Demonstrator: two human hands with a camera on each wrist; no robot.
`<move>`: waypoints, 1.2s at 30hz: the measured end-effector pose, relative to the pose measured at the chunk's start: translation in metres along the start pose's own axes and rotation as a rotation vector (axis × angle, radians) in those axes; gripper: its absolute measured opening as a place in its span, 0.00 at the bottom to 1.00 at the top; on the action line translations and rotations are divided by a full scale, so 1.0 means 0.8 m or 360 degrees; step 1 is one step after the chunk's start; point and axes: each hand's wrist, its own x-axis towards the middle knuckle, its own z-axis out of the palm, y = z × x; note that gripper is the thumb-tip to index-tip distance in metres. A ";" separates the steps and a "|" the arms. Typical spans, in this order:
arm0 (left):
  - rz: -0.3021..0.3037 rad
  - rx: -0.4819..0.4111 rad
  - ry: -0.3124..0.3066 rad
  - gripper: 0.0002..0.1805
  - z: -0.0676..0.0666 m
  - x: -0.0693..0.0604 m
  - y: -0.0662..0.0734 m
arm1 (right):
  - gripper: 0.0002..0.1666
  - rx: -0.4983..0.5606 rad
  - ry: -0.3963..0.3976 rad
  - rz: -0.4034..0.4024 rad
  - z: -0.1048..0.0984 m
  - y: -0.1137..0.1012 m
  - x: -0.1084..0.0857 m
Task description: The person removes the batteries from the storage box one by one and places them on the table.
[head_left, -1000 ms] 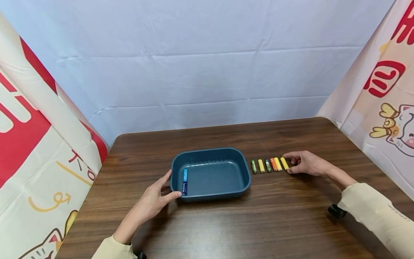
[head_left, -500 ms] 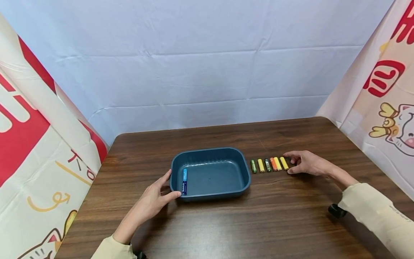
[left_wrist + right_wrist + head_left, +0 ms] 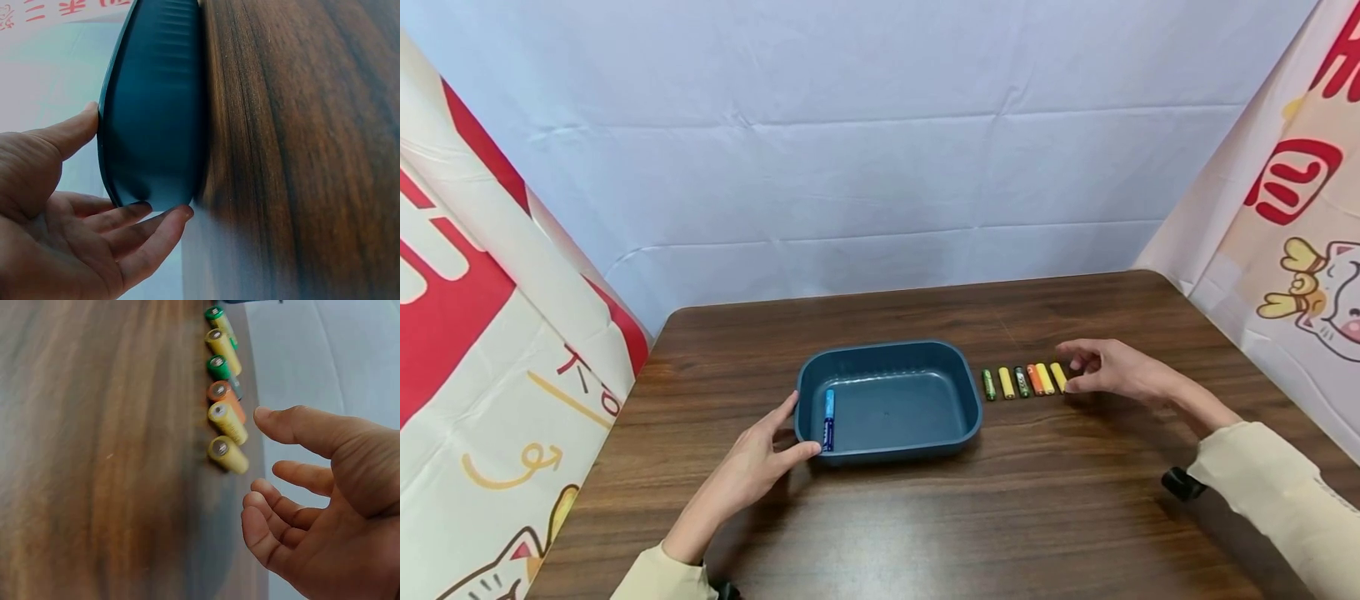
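A dark blue-green tray rests on the wooden table, and my left hand grips its near left corner, thumb on the rim and fingers against the left side. Two blue batteries lie end to end inside: a light blue one and a dark blue one. Right of the tray is a row of batteries, among them a green one, an orange one and a yellow one at the right end. My right hand, fingers parted and holding nothing, hovers beside that last one; the right wrist view shows a gap between them.
The wooden table has its back edge along a pale hanging cloth. Printed cloths with red and cartoon patterns hang at the left and right.
My right hand has lifted slightly off the right-end yellow battery, its fingers spreading a little. My left hand, the tray and the batteries stay where they were.
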 end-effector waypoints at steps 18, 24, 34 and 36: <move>0.0017 -0.0021 0.0001 0.47 -0.001 -0.001 0.000 | 0.35 0.0088 -0.0144 -0.0335 0.024 -0.137 0.055; 0.0010 -0.0018 0.0000 0.47 0.000 -0.004 0.000 | 0.33 0.0199 -0.0183 -0.0426 0.064 -0.183 0.090; 0.0006 -0.0030 -0.0013 0.47 -0.002 -0.004 0.001 | 0.29 0.0234 -0.0337 -0.0537 0.139 -0.236 0.130; 0.0005 -0.0027 -0.0015 0.47 -0.002 -0.004 0.000 | 0.29 0.0234 -0.0385 -0.0514 0.150 -0.242 0.133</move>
